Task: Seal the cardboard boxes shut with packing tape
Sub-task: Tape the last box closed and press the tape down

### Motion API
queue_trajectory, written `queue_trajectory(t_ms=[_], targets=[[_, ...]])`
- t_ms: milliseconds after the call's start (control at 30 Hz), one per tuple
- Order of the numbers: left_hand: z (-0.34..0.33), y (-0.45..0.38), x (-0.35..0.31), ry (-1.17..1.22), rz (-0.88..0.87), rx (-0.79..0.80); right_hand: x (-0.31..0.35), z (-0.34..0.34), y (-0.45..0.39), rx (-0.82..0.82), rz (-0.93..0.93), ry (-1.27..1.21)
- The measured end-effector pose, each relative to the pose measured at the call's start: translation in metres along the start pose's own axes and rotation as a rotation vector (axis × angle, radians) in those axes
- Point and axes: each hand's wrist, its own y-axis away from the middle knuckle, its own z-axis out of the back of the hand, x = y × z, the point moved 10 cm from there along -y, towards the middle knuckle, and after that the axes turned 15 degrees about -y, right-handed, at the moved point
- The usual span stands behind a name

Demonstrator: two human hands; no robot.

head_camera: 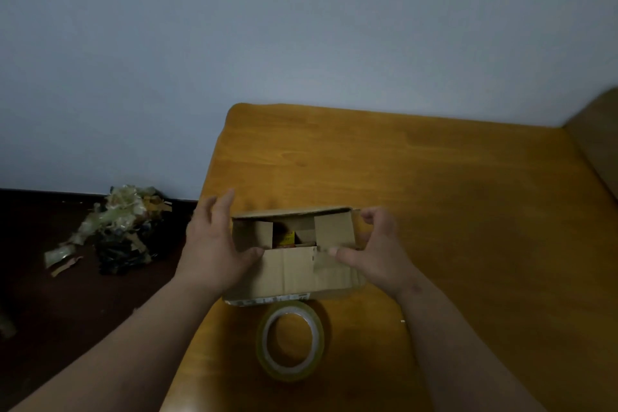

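While flaps stand ajar, left hand [214,244] braces cardboard box [294,264], fingers spread; right hand [374,244] pinches near flap. Tape roll [290,339] waits close on bench [434,194].

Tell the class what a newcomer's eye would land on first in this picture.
First, the open cardboard box at the near left of the orange table, with the left hand and right hand on its flaps. Next, the tape roll lying flat just in front of it, then the rubbish pile on the dark floor.
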Motion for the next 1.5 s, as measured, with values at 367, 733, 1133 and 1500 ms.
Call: queue_trajectory(t_ms=[367, 733, 1133, 1500], targets=[[-0.044, -0.004, -0.006, 0.028, -0.181, 0.142, -0.013, -0.007, -0.007, -0.017, 0.155, 0.316], [-0.045, 0.017, -0.062, -0.323, -0.485, 0.034, 0.015, -0.030, 0.010, -0.111, 0.379, 0.647], [-0.052, 0.007, -0.089, -0.103, -0.218, 0.367, -0.002, -0.041, 0.001, 0.172, -0.049, 0.414], [-0.048, 0.014, -0.087, 0.049, -0.222, 0.305, -0.010, -0.044, 0.003, 0.232, -0.130, 0.307]])
